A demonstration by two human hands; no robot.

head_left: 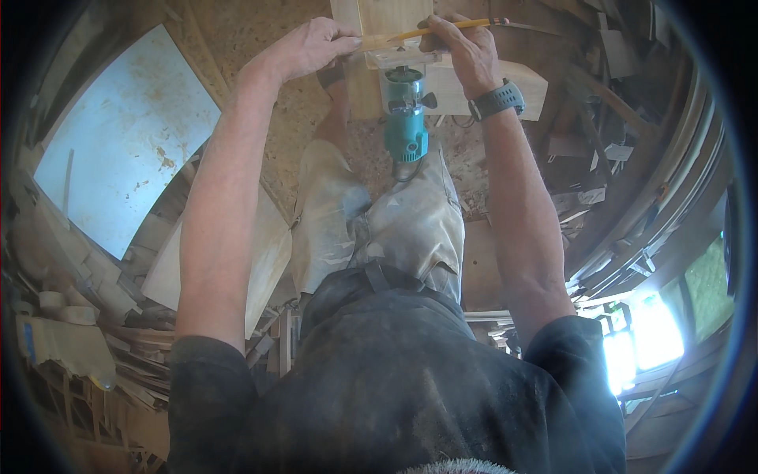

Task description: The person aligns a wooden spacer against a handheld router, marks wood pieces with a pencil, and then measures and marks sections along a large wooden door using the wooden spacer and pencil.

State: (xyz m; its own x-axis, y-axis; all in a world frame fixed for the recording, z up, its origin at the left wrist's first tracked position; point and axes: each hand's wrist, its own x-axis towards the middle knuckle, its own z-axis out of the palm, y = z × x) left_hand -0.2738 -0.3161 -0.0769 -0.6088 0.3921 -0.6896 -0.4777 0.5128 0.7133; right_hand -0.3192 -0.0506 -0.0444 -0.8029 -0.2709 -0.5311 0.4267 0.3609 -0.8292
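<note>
A yellow pencil point(454, 28) is gripped in my right hand point(471, 57), its tip pointing left toward my other hand. My left hand point(317, 46) is closed, thumb and fingertips together at the end of a thin, pale yellowish strip point(374, 41); what exactly it pinches is hard to make out. Between the two hands is a teal trim router point(406, 118), lying with its clear base against a pale wooden board point(392, 14) and its body toward me. A dark watch point(499, 100) is on my right wrist.
Another light board point(493, 91) extends right beneath my right hand. A large pale-blue sheet point(130, 138) lies at the left, with a pale panel point(268, 253) beside my left arm. Wood offcuts point(608, 150) clutter the right side. My legs are directly below the router.
</note>
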